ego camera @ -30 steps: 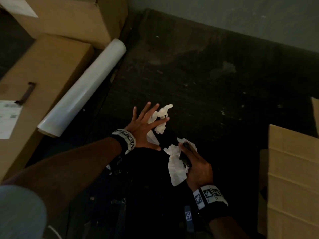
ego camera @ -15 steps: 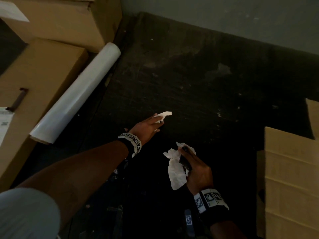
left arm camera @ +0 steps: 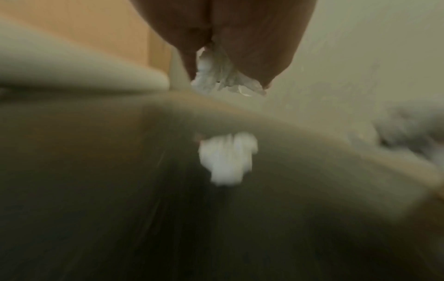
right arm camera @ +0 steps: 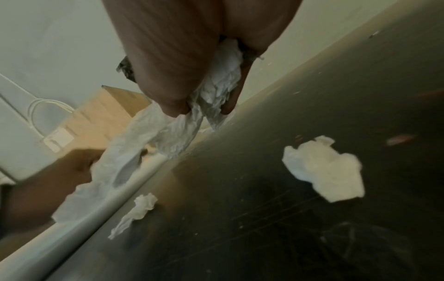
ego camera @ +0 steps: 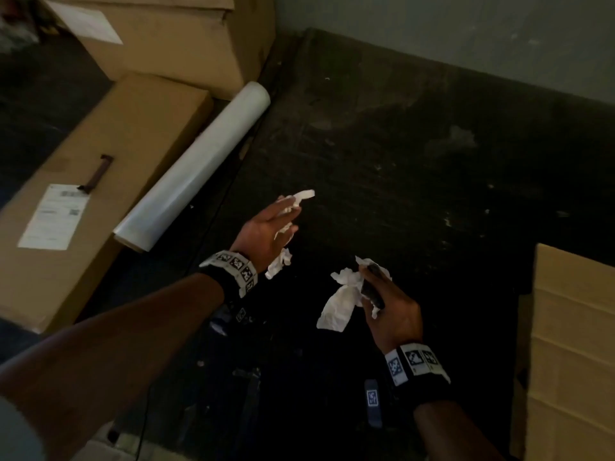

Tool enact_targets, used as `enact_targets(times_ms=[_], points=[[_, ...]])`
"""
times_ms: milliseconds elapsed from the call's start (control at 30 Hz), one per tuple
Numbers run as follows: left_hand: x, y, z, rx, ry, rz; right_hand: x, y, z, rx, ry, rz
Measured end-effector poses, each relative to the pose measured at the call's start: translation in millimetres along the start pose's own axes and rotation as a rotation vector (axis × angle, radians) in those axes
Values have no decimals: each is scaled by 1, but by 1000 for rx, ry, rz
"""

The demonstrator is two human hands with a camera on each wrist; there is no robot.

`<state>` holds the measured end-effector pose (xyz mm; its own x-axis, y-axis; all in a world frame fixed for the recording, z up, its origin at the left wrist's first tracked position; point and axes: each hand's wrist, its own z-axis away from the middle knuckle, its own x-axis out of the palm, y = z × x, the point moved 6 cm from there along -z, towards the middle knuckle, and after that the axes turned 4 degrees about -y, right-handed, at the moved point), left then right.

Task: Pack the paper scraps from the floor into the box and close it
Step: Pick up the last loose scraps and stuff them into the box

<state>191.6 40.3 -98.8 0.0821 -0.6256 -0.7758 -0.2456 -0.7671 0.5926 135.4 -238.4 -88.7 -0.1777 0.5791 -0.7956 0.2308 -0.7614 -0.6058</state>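
Head view: my left hand (ego camera: 266, 232) holds crumpled white paper (ego camera: 293, 202) between fingers and thumb, a tail hanging below the palm. My right hand (ego camera: 389, 314) is clenched round a bigger wad (ego camera: 342, 301), with something dark and slim alongside it; can't tell what. The box flap (ego camera: 572, 344) is at my right, inside not visible. A plastic-wrap roll (ego camera: 196, 171) lies by the cartons on the left.

Left wrist view: blurred. Fingers pinch paper (left arm camera: 223, 76); another white scrap (left arm camera: 228, 157) shows below, whether on the floor I can't tell.

Right wrist view: fingers curl round the wad (right arm camera: 216, 91); two scraps on the dark floor (right arm camera: 276, 228), one large (right arm camera: 324, 167), one twisted (right arm camera: 137, 211).

Judgement: near weightless, soft, crushable, likely to slip out in strips. Best to bunch each scrap into the palm, not grab an edge
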Motion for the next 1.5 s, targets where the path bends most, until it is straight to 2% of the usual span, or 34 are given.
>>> enact_targets(times_ms=[133,233,300,467,567,700,867,1033,1267,1400,1500], points=[[34,-4,49,-123,-245,-149,6,-10,-3,-8,-51,4],[63,-3,74,-117,-369,-127,10,-16,-1,-8,-67,15],[70,-5,81,-61,-341,-101,13,-17,2,-8,-78,21],[66,-12,79,-157,-348,-90,22,-18,10,-28,-158,46],[52,5,81,-103,-281,-120,27,-22,15,-66,-184,51],[38,29,94,-98,-256,-37,22,-35,26,-119,-162,62],[5,71,100,-2,-165,-4,3,-57,43,-184,-139,84],[-34,121,91,102,-70,7,-38,-82,59,-268,-96,170],[-69,214,48,235,57,-12,-148,-82,73,-324,142,259],[-61,272,25,305,79,36,-219,-56,82,-295,286,294],[-30,301,22,303,43,58,-255,-36,97,-264,347,324]])
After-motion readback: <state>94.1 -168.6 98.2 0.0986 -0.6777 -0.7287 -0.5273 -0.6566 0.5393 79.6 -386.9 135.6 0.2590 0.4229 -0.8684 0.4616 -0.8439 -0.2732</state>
